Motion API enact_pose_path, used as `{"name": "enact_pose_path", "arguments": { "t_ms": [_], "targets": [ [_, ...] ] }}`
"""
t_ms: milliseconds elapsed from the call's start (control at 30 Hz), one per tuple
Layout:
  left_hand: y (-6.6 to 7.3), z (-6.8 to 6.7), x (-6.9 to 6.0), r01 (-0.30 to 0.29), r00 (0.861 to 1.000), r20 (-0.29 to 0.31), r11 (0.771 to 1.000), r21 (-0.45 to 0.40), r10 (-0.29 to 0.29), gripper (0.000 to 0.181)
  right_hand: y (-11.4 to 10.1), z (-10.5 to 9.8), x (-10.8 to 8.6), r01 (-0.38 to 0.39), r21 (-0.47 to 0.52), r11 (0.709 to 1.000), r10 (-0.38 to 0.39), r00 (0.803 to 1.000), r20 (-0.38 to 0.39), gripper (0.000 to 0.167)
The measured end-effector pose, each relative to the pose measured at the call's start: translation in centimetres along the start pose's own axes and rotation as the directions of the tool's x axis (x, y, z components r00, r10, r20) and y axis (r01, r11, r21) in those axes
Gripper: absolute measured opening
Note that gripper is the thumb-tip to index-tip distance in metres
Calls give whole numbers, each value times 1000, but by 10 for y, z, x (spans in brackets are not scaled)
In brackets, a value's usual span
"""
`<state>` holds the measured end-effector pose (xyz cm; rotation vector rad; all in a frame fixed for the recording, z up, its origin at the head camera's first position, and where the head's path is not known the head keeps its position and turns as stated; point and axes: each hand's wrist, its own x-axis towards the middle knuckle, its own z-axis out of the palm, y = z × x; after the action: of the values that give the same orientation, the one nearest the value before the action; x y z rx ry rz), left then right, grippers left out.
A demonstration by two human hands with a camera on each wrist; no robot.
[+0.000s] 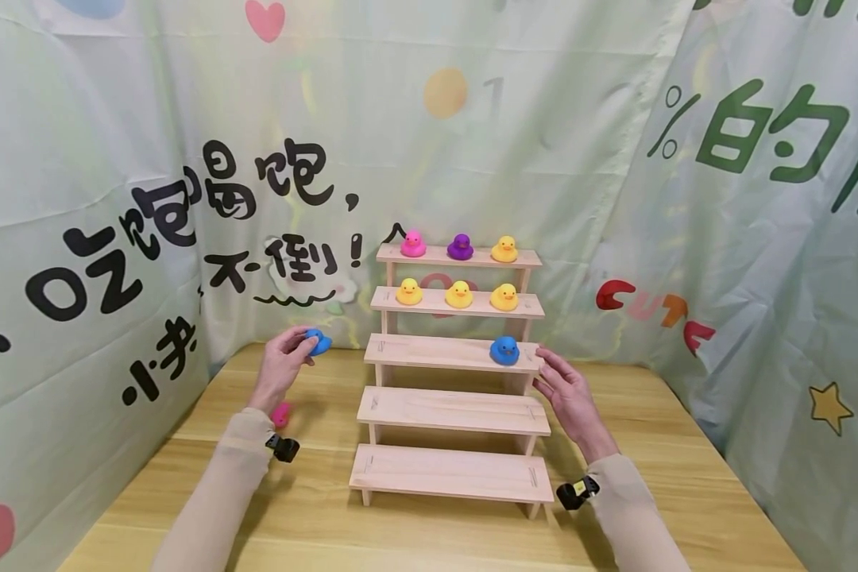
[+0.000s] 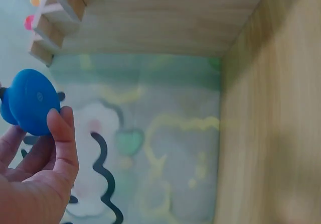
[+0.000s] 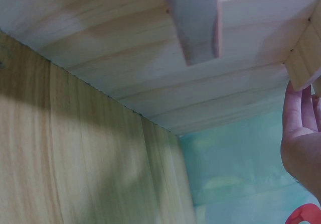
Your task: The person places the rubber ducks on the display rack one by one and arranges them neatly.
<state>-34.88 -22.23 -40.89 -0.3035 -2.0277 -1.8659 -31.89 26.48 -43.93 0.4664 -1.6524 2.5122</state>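
My left hand (image 1: 283, 361) pinches a blue rubber duck (image 1: 318, 342) between thumb and fingers, left of the wooden stepped stand (image 1: 450, 410). In the left wrist view the same blue duck (image 2: 36, 102) shows its underside, with fingers (image 2: 65, 138) around it. At the right end of the stand's middle step is my right hand (image 1: 569, 394), its fingers loosely extended. The right wrist view has its fingertips (image 3: 291, 93) at the end of a step, seemingly touching it. Another blue duck (image 1: 504, 350) sits on that step, close to these fingers.
On the top step stand a pink duck (image 1: 413, 244), a purple duck (image 1: 461, 247) and a yellow duck (image 1: 504, 249). Below them, three yellow ducks (image 1: 459, 295) share a step. A pink object (image 1: 281, 415) lies on the table (image 1: 314, 508), partly behind my left wrist. Printed cloth (image 1: 529, 143) encloses the table.
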Motion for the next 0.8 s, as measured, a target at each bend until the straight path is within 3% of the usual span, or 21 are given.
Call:
{"name": "enact_pose_path", "arguments": {
  "t_ms": [300, 567, 800],
  "targets": [
    [16, 21, -7, 8, 998, -58, 1000, -19, -9, 33, 1, 0, 0, 9, 17, 1000, -9, 1000, -2, 30],
    [30, 38, -13, -86, 996, -15, 996, 18, 86, 33, 0, 0, -1, -7, -6, 1000, 7, 1000, -21, 30],
    [34, 53, -15, -110, 993, -33, 993, 34, 111, 29, -1, 1, 0, -20, -8, 1000, 20, 999, -28, 30]
  ]
}}
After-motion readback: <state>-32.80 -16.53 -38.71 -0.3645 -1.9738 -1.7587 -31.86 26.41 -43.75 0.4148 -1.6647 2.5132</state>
